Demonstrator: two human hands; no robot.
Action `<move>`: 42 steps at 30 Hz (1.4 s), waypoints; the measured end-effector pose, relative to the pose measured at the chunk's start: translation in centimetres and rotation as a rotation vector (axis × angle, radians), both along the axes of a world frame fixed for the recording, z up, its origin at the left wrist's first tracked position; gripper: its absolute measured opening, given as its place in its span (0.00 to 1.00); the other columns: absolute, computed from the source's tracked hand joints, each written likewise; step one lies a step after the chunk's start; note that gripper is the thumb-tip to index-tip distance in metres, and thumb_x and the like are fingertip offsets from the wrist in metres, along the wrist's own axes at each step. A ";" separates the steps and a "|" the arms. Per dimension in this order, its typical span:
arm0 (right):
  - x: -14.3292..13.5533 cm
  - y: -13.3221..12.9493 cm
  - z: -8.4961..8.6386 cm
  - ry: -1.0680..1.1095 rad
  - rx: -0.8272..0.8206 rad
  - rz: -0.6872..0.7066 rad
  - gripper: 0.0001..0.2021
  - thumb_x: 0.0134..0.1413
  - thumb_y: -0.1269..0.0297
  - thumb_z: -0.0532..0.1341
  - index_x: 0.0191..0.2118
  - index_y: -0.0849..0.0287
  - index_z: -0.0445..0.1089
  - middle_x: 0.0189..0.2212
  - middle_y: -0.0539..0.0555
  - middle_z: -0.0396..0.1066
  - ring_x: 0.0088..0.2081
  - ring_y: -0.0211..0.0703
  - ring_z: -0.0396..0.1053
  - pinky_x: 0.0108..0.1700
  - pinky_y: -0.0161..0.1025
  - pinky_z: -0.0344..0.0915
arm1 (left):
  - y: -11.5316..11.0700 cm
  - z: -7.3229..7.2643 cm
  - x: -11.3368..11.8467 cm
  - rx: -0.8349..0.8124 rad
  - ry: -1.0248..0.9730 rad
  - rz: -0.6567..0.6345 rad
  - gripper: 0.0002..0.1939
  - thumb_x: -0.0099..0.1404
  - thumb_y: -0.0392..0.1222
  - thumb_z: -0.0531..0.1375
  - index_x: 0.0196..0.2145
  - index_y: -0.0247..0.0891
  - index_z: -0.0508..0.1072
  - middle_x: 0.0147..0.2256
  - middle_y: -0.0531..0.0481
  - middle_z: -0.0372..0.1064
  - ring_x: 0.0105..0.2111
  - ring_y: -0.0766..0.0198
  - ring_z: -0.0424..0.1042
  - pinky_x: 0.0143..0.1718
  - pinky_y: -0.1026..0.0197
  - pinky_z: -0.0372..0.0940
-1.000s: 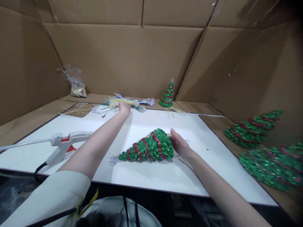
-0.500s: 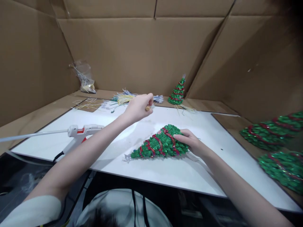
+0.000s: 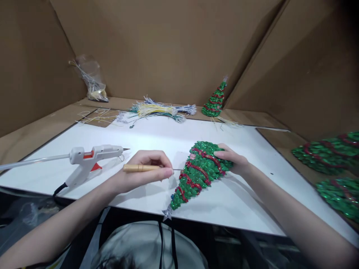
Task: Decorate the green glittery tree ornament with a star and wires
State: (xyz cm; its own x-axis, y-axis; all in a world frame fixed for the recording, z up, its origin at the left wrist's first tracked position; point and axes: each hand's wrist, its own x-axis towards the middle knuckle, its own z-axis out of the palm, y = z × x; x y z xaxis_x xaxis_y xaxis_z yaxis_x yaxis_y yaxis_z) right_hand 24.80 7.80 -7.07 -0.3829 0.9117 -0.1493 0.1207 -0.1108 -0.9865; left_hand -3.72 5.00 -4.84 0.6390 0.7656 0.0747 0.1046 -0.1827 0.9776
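My left hand [image 3: 150, 168] is closed round an awl [image 3: 138, 168] with a wooden handle. The awl's thin metal shaft points right and reaches the side of a small green Christmas tree [image 3: 196, 172]; whether its tip goes in is hidden. Red garland winds round the tree, and a silver star [image 3: 167, 213] sits on its top, which points down and left near the table's front edge. Gripping the tree by its wide base is my right hand [image 3: 231, 157], thumb on the near side. Its other fingers are mostly hidden behind the base.
A white hot glue gun [image 3: 92, 158] lies at the left. Bundled coloured wires [image 3: 162, 109] and another small tree [image 3: 215, 99] stand along the back. A plastic bag [image 3: 92, 80] is at the back left. More green trees [image 3: 325, 155] lie at the right, by cardboard walls.
My left hand has come down and left, bringing the awl to the tree's side. The tree has tilted, its star tip swinging down and right. The view has shifted slightly.
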 end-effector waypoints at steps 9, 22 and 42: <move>0.4 -0.8 -1.0 0.020 0.038 -0.084 0.22 0.30 0.41 0.67 0.16 0.58 0.68 0.12 0.50 0.62 0.15 0.37 0.57 0.16 0.36 0.50 | -1.1 -1.3 -0.3 0.056 0.013 -0.039 0.01 0.59 0.35 0.58 0.31 0.36 0.69 0.25 0.55 0.62 0.25 0.71 0.60 0.26 0.68 0.56; -0.9 -2.3 0.3 0.022 -0.015 -0.117 0.22 0.34 0.44 0.66 0.12 0.56 0.60 0.08 0.49 0.56 0.12 0.37 0.55 0.16 0.37 0.51 | -1.4 -1.9 0.2 0.133 -0.008 -0.041 0.04 0.55 0.30 0.54 0.25 0.37 0.65 0.23 0.54 0.64 0.23 0.70 0.63 0.25 0.66 0.59; -0.3 -1.7 -1.2 0.226 0.051 -0.018 0.20 0.40 0.53 0.65 0.12 0.59 0.62 0.07 0.49 0.58 0.10 0.37 0.56 0.12 0.35 0.51 | -1.4 -1.9 0.1 0.137 -0.017 -0.072 0.04 0.56 0.30 0.54 0.26 0.36 0.65 0.24 0.54 0.64 0.23 0.70 0.63 0.25 0.66 0.58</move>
State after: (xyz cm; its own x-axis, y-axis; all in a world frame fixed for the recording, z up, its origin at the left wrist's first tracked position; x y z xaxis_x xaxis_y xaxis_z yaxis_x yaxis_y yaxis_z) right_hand 24.47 6.15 -8.26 -0.3849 0.9228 -0.0155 -0.1055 -0.0607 -0.9926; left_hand -3.66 3.63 -6.77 0.6893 0.7001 0.1862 0.0704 -0.3205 0.9446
